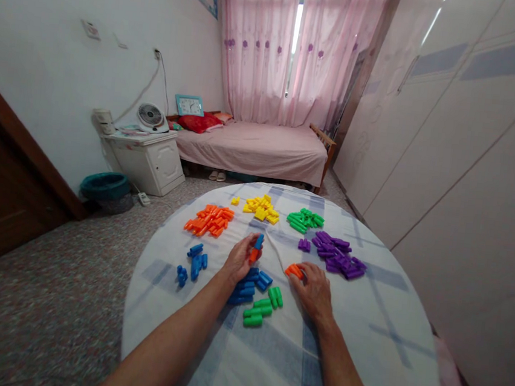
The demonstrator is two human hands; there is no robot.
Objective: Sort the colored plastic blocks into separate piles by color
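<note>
My left hand [243,257] is closed round a blue block [259,240] and an orange block [254,256], which sit end to end. Over to the right, my right hand [314,289] grips an orange block [294,270] with thumb and fingers, close above the cloth. Below my left wrist lie several blue blocks [243,292], partly hidden by the forearm. Several green blocks [259,311] rest between my two arms. More blue blocks [196,266] are scattered left of my left hand.
Piles of orange [209,221], yellow [262,209], green [304,220] and purple blocks [339,255] curve along the far side of the round table [378,362]. Beyond stand a bed [257,147], a white cabinet [151,161] with a fan [152,117], and a teal bin [106,186].
</note>
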